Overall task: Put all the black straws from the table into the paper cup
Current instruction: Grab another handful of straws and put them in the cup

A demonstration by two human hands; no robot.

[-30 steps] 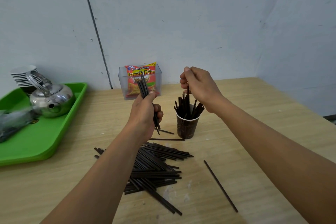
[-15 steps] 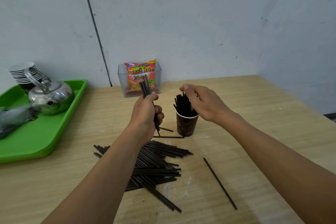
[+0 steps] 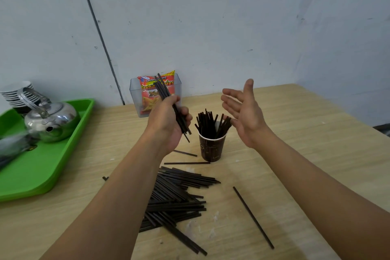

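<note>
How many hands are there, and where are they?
2. The left hand grips a bunch of straws left of the paper cup; the right hand is open, just right of it.

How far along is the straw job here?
Done: some black straws stand in the paper cup. In hand: the left hand grips a small bundle; the right hand is open, empty. Left: a large pile and a few stray straws on the table.
</note>
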